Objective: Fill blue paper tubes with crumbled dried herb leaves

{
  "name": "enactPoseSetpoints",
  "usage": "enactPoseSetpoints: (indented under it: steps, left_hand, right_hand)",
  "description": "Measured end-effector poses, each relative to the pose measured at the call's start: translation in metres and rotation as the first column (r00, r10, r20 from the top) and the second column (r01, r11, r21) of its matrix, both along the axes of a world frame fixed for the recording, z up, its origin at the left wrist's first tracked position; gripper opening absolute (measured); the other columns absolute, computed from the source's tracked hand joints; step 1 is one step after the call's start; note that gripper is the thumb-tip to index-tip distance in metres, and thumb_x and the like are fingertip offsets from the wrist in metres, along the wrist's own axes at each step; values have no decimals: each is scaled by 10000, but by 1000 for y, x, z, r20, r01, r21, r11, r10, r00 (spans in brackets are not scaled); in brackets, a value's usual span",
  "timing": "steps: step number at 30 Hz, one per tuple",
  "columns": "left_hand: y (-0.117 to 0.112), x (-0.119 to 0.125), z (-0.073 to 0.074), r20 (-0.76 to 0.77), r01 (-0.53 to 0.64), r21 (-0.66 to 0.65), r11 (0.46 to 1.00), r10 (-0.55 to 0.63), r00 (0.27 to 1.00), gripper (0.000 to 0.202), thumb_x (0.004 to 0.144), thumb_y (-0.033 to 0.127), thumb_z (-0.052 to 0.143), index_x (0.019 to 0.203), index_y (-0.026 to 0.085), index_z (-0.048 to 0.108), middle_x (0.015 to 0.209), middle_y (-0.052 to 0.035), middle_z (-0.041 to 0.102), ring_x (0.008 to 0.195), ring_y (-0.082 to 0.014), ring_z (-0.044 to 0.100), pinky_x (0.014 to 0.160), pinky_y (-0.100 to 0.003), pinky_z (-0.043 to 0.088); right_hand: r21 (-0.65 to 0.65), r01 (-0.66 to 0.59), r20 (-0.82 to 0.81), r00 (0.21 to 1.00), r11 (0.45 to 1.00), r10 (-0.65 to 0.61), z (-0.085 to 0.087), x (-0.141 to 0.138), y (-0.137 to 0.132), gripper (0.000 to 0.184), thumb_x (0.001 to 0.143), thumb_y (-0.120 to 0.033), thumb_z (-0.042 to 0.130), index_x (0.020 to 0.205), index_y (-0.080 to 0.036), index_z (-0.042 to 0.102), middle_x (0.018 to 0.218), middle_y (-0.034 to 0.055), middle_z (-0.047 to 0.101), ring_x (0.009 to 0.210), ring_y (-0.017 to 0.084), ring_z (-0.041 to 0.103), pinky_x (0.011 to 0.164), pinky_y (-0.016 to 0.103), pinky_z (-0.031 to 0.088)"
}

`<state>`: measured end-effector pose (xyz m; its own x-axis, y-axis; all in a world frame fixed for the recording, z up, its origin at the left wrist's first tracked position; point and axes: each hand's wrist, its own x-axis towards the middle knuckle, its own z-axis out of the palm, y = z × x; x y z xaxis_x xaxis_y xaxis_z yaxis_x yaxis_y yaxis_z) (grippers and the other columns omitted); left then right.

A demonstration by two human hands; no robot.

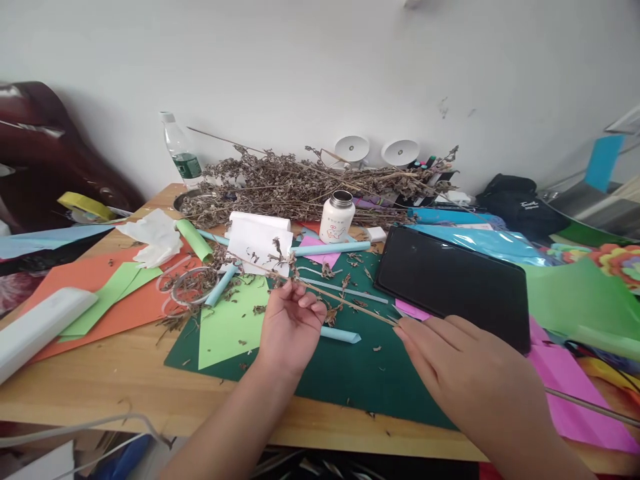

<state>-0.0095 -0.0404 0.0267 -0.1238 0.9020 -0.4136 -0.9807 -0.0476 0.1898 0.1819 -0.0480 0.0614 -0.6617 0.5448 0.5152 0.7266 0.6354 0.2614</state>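
My left hand (pixel 291 325) is closed in a pinch round a thin dried plant stem (pixel 350 303) that slants over the dark green cutting mat (pixel 350 373). Dried leaves cling to the stem's far end near a folded white paper (pixel 257 241). My right hand (pixel 450 363) pinches the stem's nearer end with thumb and fingertips, beside a black tablet (pixel 453 283). A light blue paper straw (pixel 340 335) lies on the mat between the hands.
A heap of dried branches (pixel 310 183) lies at the back by a plastic bottle (pixel 181 153) and a white flask (pixel 337 219). Orange (pixel 125 310), green (pixel 233 327) and pink (pixel 565 380) sheets, tissue (pixel 153 235) and tape rolls (pixel 185 287) cover the wooden table (pixel 125 387).
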Motion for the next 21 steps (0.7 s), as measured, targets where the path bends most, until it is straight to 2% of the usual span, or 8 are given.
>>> enactPoseSetpoints:
  steps: [4,7,10,11,12,13,14,21]
  left_hand:
    - [-4,13,-1,17,19,-1,1000,-19,1000,113,661,97,484,583,144,418,556,56,403,418,-18,364,448,-170,348]
    - [-11,33,-5,-59,146,-56,988,-149,987,124,640,106,536,605,147,424,568,58,413,424,-17,368,448,-161,342]
    - [-12,38,-11,-349,241,-82,967,-255,902,182,634,230,582,632,160,414,583,53,417,446,-40,382,459,-185,349]
    - [-9,33,-14,-527,228,-93,969,-242,815,186,646,271,566,642,167,411,573,48,411,456,-55,388,461,-193,348]
    - [-6,26,-17,-718,185,-106,977,-204,666,183,663,303,533,644,174,405,553,46,398,461,-70,390,460,-200,343]
    - [-1,17,-19,-898,143,-139,980,-186,398,176,708,341,462,655,181,411,534,42,389,457,-83,389,467,-211,349]
    - [4,7,-22,-937,133,-157,979,-190,294,173,712,343,460,652,183,431,524,36,394,458,-95,388,464,-216,335]
    - [26,-29,-25,-966,98,-178,979,-155,-207,151,481,100,643,510,195,529,559,-8,428,654,-195,449,536,-224,267]
  right_hand:
    - [39,21,-33,999,999,-20,-4,-3,-1,227,817,-193,448,640,-167,588,504,11,503,495,127,387,511,275,228]
    - [17,-5,-17,1000,1000,5,-8,-8,-1,241,812,-187,453,601,-172,568,475,3,471,491,130,386,515,276,227]
    - [26,33,-25,999,999,-32,-11,-7,1,238,810,-189,459,598,-172,567,488,1,482,491,124,389,518,272,230]
    - [33,60,-32,998,998,-59,-12,-6,2,228,810,-198,463,612,-173,575,497,1,493,495,123,394,516,271,228]
    - [36,85,-35,996,996,-84,-12,-3,2,221,811,-210,466,626,-174,582,504,2,501,501,123,399,513,269,226]
    - [35,105,-36,994,994,-103,-13,0,3,222,812,-219,466,630,-176,584,505,1,503,504,124,401,510,268,224]
    - [32,116,-33,993,993,-115,-13,3,4,228,815,-226,461,630,-177,585,502,1,501,505,124,401,507,268,222]
    - [23,124,-24,992,992,-124,-13,10,7,241,824,-229,441,642,-177,590,493,5,486,507,131,392,512,268,230]
